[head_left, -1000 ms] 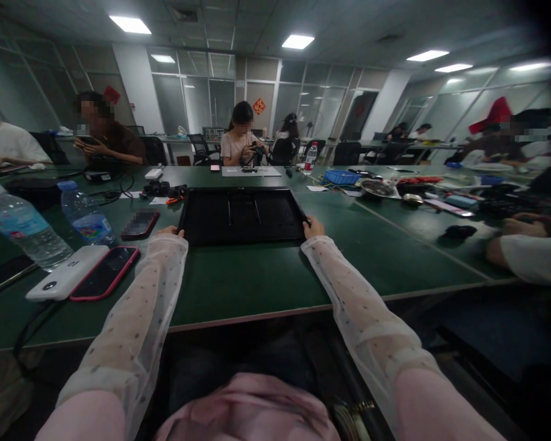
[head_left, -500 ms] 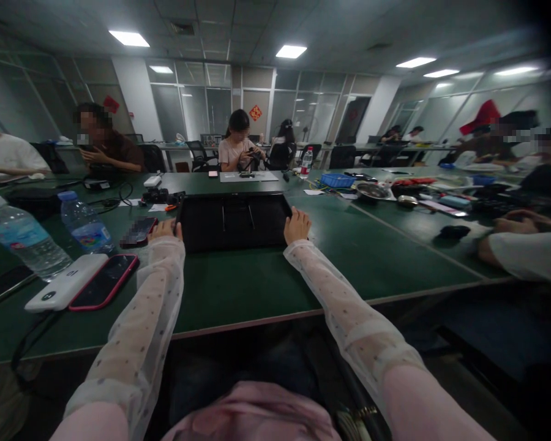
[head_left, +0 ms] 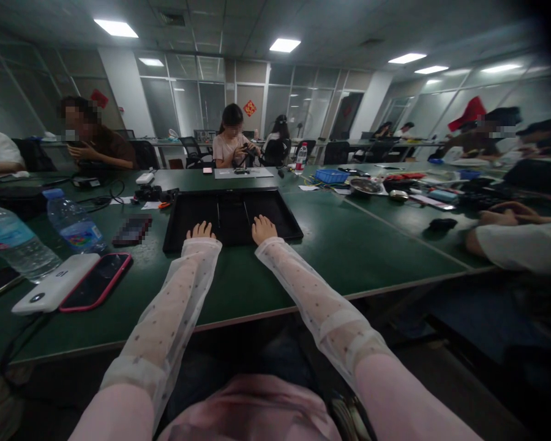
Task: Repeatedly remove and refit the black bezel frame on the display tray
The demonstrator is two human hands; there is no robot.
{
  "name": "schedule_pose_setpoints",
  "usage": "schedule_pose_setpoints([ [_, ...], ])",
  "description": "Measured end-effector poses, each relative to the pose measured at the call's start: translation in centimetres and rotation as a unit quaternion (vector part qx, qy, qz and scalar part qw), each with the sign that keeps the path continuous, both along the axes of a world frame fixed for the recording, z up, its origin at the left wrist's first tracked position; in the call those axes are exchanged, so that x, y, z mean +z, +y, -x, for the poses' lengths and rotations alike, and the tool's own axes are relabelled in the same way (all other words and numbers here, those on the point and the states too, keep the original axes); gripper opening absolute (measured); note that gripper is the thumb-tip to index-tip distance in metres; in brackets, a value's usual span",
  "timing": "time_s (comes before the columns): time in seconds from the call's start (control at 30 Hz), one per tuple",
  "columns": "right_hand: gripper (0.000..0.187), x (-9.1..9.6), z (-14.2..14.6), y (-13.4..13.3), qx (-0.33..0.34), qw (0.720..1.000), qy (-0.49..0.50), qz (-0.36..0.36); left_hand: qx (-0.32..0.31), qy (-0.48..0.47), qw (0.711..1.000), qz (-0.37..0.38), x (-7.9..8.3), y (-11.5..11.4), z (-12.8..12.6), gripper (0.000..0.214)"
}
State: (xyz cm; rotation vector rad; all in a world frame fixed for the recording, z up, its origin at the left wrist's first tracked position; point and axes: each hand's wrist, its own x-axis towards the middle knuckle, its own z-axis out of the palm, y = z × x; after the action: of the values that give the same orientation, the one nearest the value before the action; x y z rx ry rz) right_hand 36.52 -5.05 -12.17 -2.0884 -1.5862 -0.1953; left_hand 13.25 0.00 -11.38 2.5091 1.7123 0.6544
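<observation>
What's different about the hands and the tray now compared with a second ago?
The left hand and right hand have left the side edges of the black tray and moved inward, toward each other, over its near part; whether they press on it is unclear. The tray still lies on the green table; the pink-edged phone and white power bank remain side by side.

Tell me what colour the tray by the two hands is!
The tray is black, best seen in the head view.
</observation>
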Motion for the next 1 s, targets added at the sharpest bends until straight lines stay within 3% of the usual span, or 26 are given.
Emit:
schedule_pose_setpoints([
  [0.13, 0.066, 0.4, 0.4, -0.4, 0.006, 0.996, -0.032, -0.084, 0.007, -0.041, 0.997, -0.060, 0.3, -0.3, 0.0, 0.075],
  [0.33, 0.054, 0.0, 0.3, 0.0, 0.040, 0.999, -0.008, 0.000, -0.013, -0.024, 0.999, -0.016, -1.6, 1.2, -0.2, 0.056],
  [0.43, 0.054, -0.1, 0.1, 0.0, 0.031, 0.999, -0.026, -0.027, -0.011, -0.036, 0.998, -0.052, -2.1, 1.5, -0.1, 0.058],
  [0.63, 0.061, 0.1, 0.1, 0.0, 0.035, 0.999, -0.021, -0.009, -0.009, -0.069, 0.995, -0.076, -2.6, 1.2, -0.1, 0.055],
  [0.83, 0.048, -0.4, 0.1, 0.2, 0.027, 0.999, -0.045, -0.016, -0.008, -0.094, 0.992, -0.088, -2.8, 1.7, -0.2, 0.049],
  [1.0, 0.053, -0.9, 0.1, 0.4, -0.034, 0.996, -0.059, -0.058, 0.005, -0.116, 0.987, -0.115, -2.8, 1.9, -0.1, 0.048],
])
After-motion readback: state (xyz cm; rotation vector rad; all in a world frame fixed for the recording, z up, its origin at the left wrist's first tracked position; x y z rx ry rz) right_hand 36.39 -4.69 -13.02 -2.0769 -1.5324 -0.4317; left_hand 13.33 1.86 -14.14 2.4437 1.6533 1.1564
